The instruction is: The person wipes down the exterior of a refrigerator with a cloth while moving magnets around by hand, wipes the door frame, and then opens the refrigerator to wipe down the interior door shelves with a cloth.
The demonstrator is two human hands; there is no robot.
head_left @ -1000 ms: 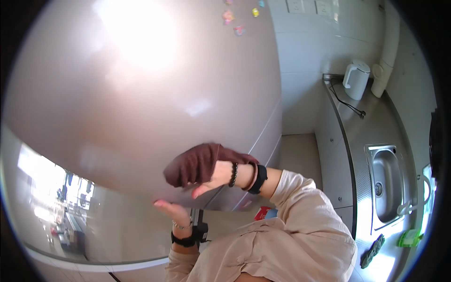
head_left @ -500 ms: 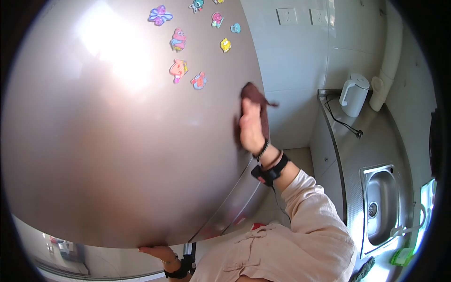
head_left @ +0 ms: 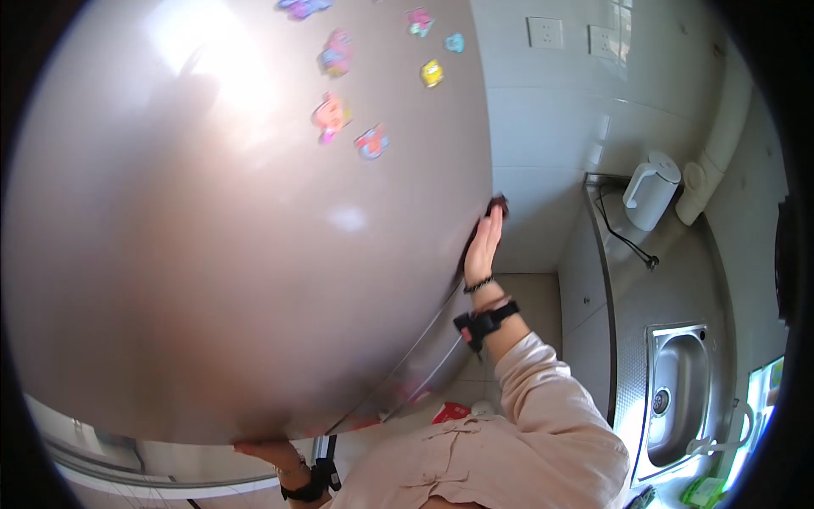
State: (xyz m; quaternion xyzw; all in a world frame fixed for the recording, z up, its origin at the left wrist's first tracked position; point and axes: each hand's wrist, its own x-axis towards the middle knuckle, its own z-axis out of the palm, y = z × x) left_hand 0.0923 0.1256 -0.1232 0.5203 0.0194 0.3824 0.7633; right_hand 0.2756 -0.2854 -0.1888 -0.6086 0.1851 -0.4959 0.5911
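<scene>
A large, glossy greyish-pink refrigerator door [head_left: 254,280] fills the left and middle of the view. My right hand [head_left: 484,246] presses a dark maroon cloth [head_left: 498,204] against the door's right edge; most of the cloth is hidden behind the hand and edge. At the bottom left, my left hand [head_left: 270,450] lies with fingers extended along the door's lower left edge, holding nothing that shows. Colourful cartoon magnets, among them a yellow one [head_left: 432,74] and an orange one [head_left: 331,116], are stuck on the upper door.
On the right a metal counter [head_left: 670,280] carries a white kettle [head_left: 652,192], a black cord [head_left: 627,244] and a sink [head_left: 679,399]. A green object [head_left: 704,490] is at its near end. Wall sockets [head_left: 545,33] are above. A red item [head_left: 450,412] lies low near my body.
The right hand has carried the cloth from the door's lower middle to its right edge. My left hand has moved down and left onto the door's edge. The view has shifted, showing more magnets.
</scene>
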